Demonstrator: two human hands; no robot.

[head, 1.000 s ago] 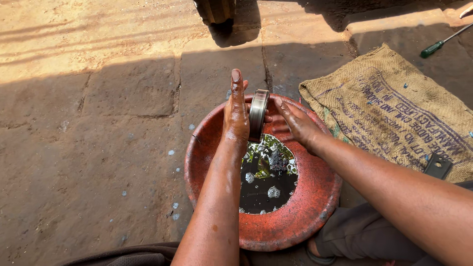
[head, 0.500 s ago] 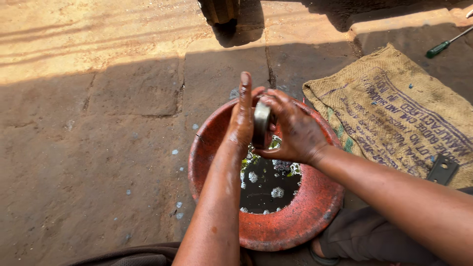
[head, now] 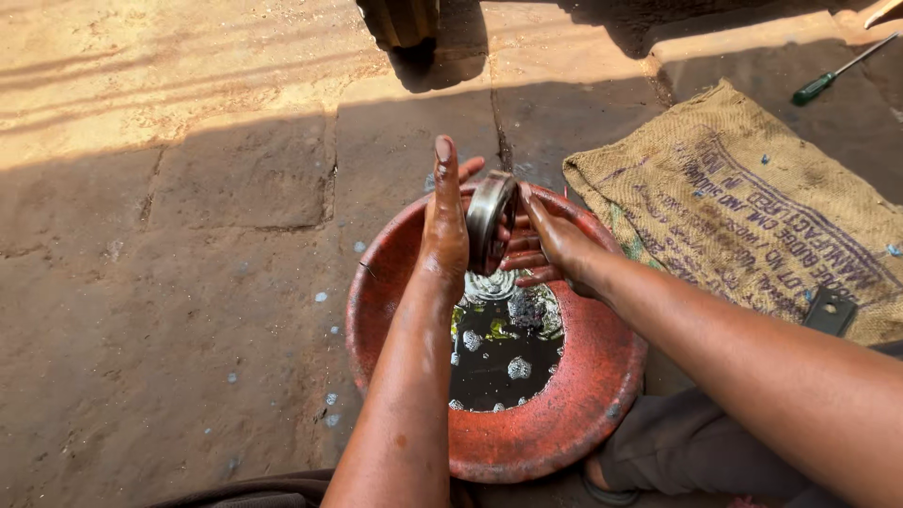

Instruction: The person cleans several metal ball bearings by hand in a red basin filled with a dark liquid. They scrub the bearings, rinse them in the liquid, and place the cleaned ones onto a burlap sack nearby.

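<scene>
Metal bearing ring [head: 490, 218] sat on edge between your palms, over the far rim of the red basin [head: 527, 442]. Your left hand [head: 445, 226] pressed flat against one face, fingers straight; your right hand [head: 555, 246] cupped the other face, fingers spread around it. Held there, drips likely fell back into the dark oily liquid [head: 499, 353]. Burlap sack [head: 752, 207] lay just beside the basin, green-handled screwdriver [head: 832, 75] beyond it.
</scene>
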